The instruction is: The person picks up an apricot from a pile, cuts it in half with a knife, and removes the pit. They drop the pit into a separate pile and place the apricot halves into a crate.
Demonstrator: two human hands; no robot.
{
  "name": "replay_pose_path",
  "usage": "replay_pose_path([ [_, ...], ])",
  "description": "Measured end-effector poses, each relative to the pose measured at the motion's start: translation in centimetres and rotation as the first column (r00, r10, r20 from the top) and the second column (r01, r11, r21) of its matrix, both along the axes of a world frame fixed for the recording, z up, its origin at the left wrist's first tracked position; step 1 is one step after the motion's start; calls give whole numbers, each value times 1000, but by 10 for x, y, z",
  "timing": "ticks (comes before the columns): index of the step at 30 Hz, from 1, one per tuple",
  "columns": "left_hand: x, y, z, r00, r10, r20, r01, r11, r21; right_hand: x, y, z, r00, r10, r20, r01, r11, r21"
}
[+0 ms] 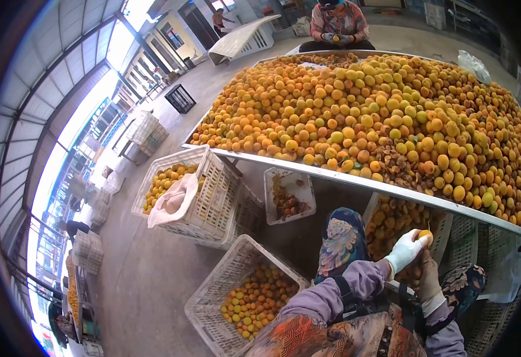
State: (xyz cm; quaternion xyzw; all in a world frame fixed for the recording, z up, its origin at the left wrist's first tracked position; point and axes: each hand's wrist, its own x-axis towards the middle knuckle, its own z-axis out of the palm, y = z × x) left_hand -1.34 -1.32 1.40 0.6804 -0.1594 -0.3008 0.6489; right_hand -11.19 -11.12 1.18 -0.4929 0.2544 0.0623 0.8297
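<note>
My left hand (404, 252), in a white glove, is closed around an orange-yellow apricot (425, 235) above my lap. Just below it, my right hand (430, 276) in a brownish, stained glove is closed close against the fruit. Whatever its fingers grip is hidden. A thin pale sliver sticks up by the apricot, too small to identify. Beneath both hands is a crate of split apricots (385, 223), partly under the table edge. In front spreads a metal-edged table (332, 177) heaped with whole apricots (355, 107), with a brown, mushy clump (400, 163) near its front.
A crate with whole apricots (204, 309) stands on the floor at my left. Stacked crates (207, 202) with a pink cloth (174, 202) are beyond it. A small bin (270, 205) holds brownish scraps. Across the table sits a gloved person (339, 27) holding a fruit.
</note>
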Motion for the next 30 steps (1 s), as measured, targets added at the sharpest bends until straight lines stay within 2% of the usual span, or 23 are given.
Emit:
replay_pose_path([
  [1,0,-3,-9,1000,-1,0,1,1000,1,4,6,-22,1000,-1,0,1,1000,1],
  [3,0,-12,-22,937,48,-346,-111,980,-166,15,16,-65,943,-279,181,301,948,-106],
  [4,0,-12,-22,937,66,-343,-129,978,-163,14,18,-47,943,-281,180,302,947,-106],
  [6,-1,-14,-22,943,101,-317,-159,974,-161,8,18,-7,992,-99,79,107,988,-107],
  [7,0,-15,-20,948,139,-285,-191,968,-164,8,14,2,992,-99,80,107,988,-108],
  [8,3,-14,-15,949,138,-283,-190,968,-166,10,12,10,999,-42,14,43,998,-38],
  [9,6,-12,-7,976,131,-172,-147,986,-81,10,10,12,999,18,-50,-16,999,37],
  [10,7,-11,-4,992,113,-63,-113,994,10,10,7,10,998,18,-53,-16,999,36],
  [11,6,-12,-7,991,113,-66,-113,994,10,9,3,7,998,63,-15,-60,986,155],
  [12,6,-14,-13,988,135,-70,-138,990,-39,9,0,5,994,102,30,-106,957,269],
  [14,5,-17,-22,985,157,-78,-163,983,-84,10,-1,0,994,103,40,-111,942,317],
  [16,4,-18,-22,921,126,-369,-221,948,-228,13,1,-1,993,104,55,-117,924,365],
  [17,4,-17,-20,921,124,-369,-218,949,-227,13,6,1,993,87,82,-111,919,378],
  [19,4,-13,-10,865,99,-492,-253,932,-258,16,12,8,992,66,106,-102,915,391],
  [21,6,-15,-17,850,108,-515,-308,895,-321,21,16,18,996,68,65,-77,987,139],
  [22,7,-14,-19,909,123,-398,-272,899,-343,20,16,18,996,69,63,-78,987,140],
  [23,9,-13,-20,952,136,-275,-234,903,-360,18,15,18,993,52,107,-57,997,48],
  [24,10,-12,-23,952,137,-275,-234,902,-361,16,15,18,987,39,153,-33,999,-42],
  [26,15,-8,-28,984,179,-18,-175,930,-325,5,13,30,989,72,130,-62,995,-82],
  [28,18,-3,-28,986,152,-68,-167,923,-346,-10,9,33,990,101,97,-89,989,-119],
  [30,26,0,-37,972,142,-189,-214,869,-446,-22,-2,24,953,267,140,-263,964,-51],
])
